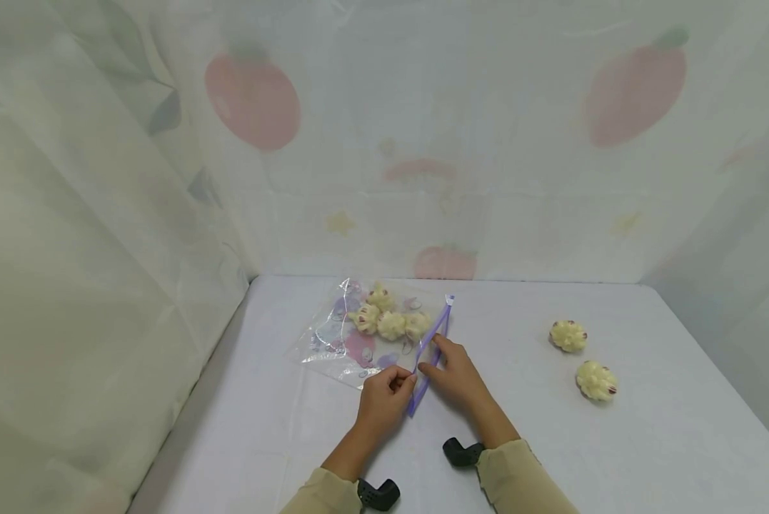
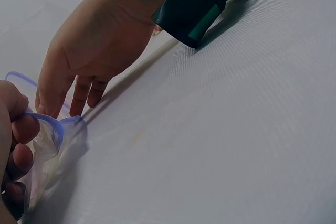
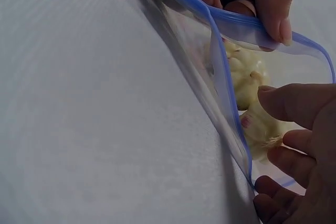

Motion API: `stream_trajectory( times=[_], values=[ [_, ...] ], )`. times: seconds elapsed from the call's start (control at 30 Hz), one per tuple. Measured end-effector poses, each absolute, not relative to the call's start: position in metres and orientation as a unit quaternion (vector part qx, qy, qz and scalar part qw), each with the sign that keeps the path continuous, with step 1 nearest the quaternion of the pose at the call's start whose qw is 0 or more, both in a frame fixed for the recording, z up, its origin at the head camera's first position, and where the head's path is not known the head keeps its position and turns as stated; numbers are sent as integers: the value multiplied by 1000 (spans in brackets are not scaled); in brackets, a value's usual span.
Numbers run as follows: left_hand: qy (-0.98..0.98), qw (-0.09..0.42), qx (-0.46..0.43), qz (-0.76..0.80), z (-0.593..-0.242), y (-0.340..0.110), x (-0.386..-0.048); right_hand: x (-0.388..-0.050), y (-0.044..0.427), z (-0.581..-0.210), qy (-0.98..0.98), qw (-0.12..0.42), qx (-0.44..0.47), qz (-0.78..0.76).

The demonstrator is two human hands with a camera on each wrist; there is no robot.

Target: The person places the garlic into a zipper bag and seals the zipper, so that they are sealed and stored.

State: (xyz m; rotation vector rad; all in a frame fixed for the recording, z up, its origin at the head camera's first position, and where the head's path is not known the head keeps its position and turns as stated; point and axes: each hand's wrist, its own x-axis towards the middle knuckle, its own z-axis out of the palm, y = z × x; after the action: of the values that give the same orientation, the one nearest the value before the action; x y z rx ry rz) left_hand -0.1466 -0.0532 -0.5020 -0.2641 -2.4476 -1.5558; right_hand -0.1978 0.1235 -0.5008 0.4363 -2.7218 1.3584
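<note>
A clear printed zip bag with a purple-blue zip strip lies on the table, its mouth gaping toward the right. Inside it are several pale garlic bulbs, also visible through the mouth in the right wrist view. My left hand pinches the near side of the bag's rim between thumb and fingers. At the mouth, my right hand has its thumb and fingers spread, with fingertips by the rim; I see no bulb gripped in it. The left wrist view shows both hands close together at the strip.
Two more garlic bulbs, one farther back and one nearer, lie on the white table to the right. Printed cloth hangs behind the table and along its sides. Black devices are worn on both wrists.
</note>
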Motion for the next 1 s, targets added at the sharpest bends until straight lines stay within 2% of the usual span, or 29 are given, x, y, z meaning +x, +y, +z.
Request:
stream_trajectory(
  times=[0.33,0.47,0.57,0.73,0.8,0.9,1.0],
  values=[
    [-834,119,-94,-531,-503,-53,-146,-193,134,-494,-888,26,104,447],
    [-832,124,-96,-531,-504,-53,-148,-194,147,-484,-884,41,69,460],
    [-835,121,-92,-529,-504,-53,-148,-197,162,-479,-877,94,34,470],
    [-837,113,-87,-528,-501,-53,-147,-203,199,-474,-855,257,2,451],
    [-837,111,-85,-528,-500,-53,-147,-204,214,-473,-849,307,-16,430],
    [-839,109,-84,-527,-500,-53,-146,-203,235,-471,-853,328,-53,403],
    [-839,110,-85,-526,-500,-54,-146,-201,249,-468,-868,312,-89,377]
  ],
)
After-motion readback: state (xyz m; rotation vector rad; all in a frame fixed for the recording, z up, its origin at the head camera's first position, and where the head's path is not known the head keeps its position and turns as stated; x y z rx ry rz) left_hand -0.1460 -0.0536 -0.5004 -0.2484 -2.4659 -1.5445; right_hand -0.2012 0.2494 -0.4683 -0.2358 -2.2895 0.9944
